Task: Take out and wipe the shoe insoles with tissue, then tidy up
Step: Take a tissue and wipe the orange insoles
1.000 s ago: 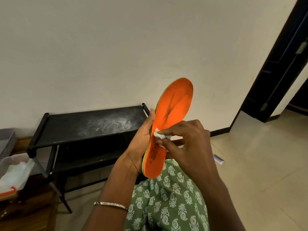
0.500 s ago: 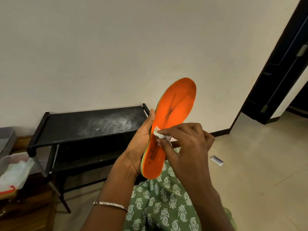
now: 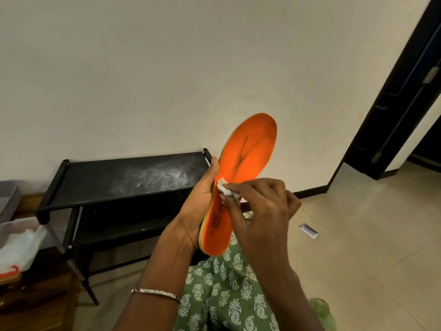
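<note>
1. Plastic tub (image 3: pixel 14 235) with a white bag inside, left of the black rack (image 3: pixel 124 177).
2. Left hand (image 3: pixel 198 211), at the rack's right end: fingers gripping the orange insole (image 3: pixel 248 154), thumb up its left edge.
3. Insole upright, toe up, in front of the rack's right end.
4. Right hand (image 3: pixel 262 211), right of the rack: fingers pinch a white tissue (image 3: pixel 225 189) against the insole's middle.
5. Paper slip (image 3: pixel 309 231) on the floor (image 3: pixel 370 259), further right of the rack.

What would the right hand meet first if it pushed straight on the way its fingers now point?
Probably the orange insole: the right hand pinches the tissue against its surface, fingers pointing up-left into it. The left hand grips the insole's far edge just beyond. Depth is unclear.
</note>
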The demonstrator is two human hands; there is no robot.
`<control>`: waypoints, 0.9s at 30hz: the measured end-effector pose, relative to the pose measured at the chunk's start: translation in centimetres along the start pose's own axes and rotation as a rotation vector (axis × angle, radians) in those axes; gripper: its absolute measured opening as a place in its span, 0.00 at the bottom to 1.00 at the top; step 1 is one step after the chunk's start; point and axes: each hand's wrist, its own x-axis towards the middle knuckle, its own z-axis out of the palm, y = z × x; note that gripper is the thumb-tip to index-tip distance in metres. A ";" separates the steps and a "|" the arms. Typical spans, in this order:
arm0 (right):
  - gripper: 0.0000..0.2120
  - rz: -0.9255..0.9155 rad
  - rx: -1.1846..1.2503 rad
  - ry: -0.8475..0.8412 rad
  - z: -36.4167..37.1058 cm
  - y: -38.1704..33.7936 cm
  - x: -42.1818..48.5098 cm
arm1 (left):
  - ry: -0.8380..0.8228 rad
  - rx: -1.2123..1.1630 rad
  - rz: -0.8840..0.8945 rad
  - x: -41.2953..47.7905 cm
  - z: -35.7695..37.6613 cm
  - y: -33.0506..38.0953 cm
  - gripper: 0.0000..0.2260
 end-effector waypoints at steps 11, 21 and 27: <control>0.05 0.073 -0.019 0.033 0.5 1.3 2.3 | -0.002 0.076 -0.041 -0.7 0.3 0.4 0.32; 0.06 0.091 -0.100 0.066 0.2 3.1 4.0 | -0.003 0.109 -0.099 -0.5 0.4 0.3 0.34; 0.08 -0.010 -0.033 -0.022 0.2 1.5 1.3 | 0.023 0.088 -0.081 -0.8 0.2 0.3 0.30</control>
